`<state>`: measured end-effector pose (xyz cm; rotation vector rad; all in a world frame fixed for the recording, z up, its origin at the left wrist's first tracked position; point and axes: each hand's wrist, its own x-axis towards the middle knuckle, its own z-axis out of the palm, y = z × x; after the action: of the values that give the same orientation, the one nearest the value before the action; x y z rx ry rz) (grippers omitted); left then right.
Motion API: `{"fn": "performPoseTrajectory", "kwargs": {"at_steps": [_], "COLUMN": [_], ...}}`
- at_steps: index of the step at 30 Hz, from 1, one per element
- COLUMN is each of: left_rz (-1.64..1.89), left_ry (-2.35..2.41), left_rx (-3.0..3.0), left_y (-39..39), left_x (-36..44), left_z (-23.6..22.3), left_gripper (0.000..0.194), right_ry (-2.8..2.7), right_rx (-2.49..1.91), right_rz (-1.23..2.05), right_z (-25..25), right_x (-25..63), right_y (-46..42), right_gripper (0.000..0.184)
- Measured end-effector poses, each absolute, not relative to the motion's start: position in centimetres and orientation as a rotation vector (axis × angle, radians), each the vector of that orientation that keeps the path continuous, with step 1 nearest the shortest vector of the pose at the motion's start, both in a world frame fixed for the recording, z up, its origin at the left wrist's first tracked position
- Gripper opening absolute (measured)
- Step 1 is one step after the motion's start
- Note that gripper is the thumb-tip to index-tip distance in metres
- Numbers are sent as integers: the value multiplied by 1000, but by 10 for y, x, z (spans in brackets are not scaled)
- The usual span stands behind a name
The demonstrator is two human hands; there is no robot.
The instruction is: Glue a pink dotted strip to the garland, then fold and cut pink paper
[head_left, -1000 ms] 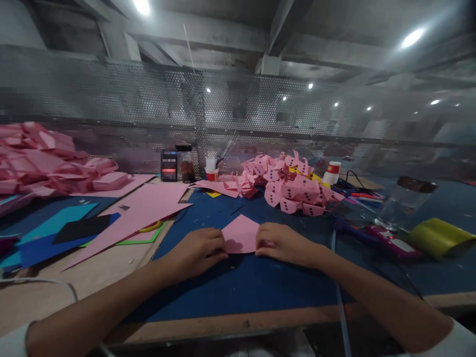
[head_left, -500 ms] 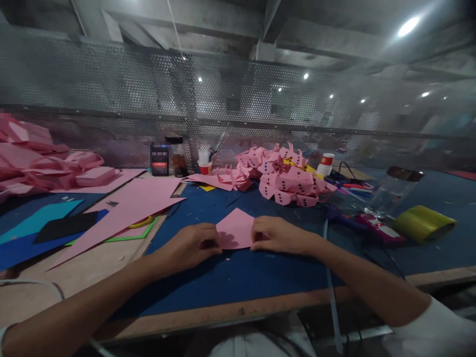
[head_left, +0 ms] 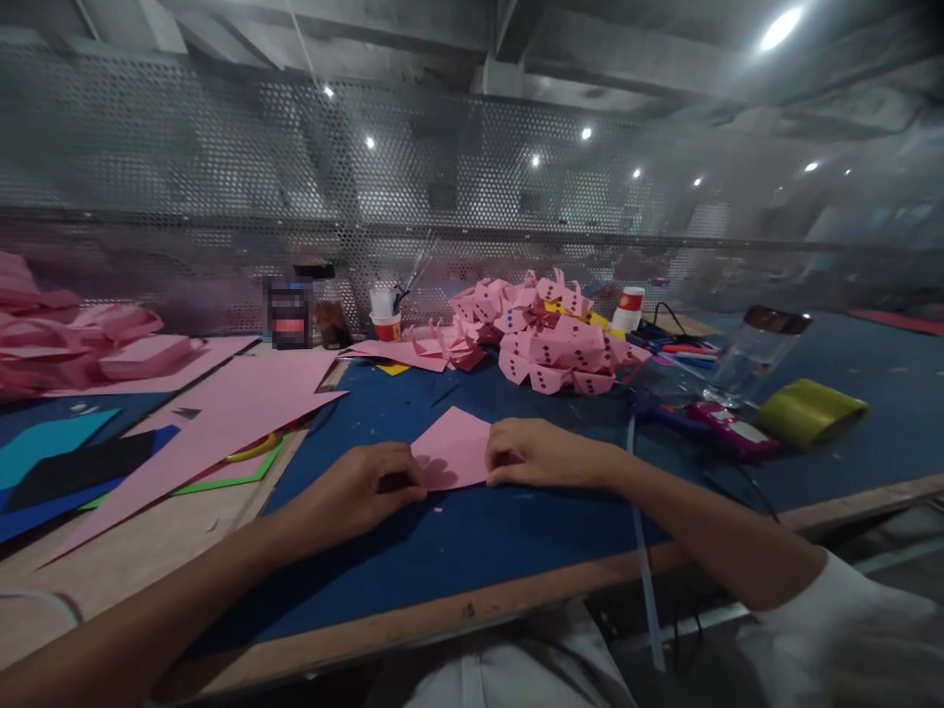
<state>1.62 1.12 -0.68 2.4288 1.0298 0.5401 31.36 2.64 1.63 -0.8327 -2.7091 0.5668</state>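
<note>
A small piece of pink paper (head_left: 451, 447) with a pointed top lies on the blue table covering in front of me. My left hand (head_left: 383, 477) pinches its left corner between thumb and curled fingers. At the opposite corner, my right hand (head_left: 527, 454) grips the paper the same way. The lower edge runs between the two hands and looks slightly curved. A tiny pink scrap (head_left: 438, 509) rests just below it.
Behind the paper sits a heap of pink paper baskets (head_left: 560, 344) with dark dots. At right are a glass jar (head_left: 759, 356), a glue gun (head_left: 730, 430) and a yellow tape roll (head_left: 811, 411). Large pink sheets (head_left: 251, 403) cover the left side. A paper cup (head_left: 385, 326) stands behind.
The view has shifted a little, so the whole scene sits further left and slightly higher. Both hands keep their hold on the pink paper.
</note>
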Motion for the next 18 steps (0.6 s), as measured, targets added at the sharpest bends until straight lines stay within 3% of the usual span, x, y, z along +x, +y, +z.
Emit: {"fn": "performPoseTrajectory", "kwargs": {"at_steps": [18], "left_rz": [549], "left_ry": [1092], "left_rx": [2361], "left_y": [9], "left_x": [21], "left_z": [-6], "left_gripper": [21], "right_ry": [-2683], "right_rx": [-769], "right_rz": [566], "right_z": [9], "right_x": [311], "right_y": [29], "right_gripper": [13]}}
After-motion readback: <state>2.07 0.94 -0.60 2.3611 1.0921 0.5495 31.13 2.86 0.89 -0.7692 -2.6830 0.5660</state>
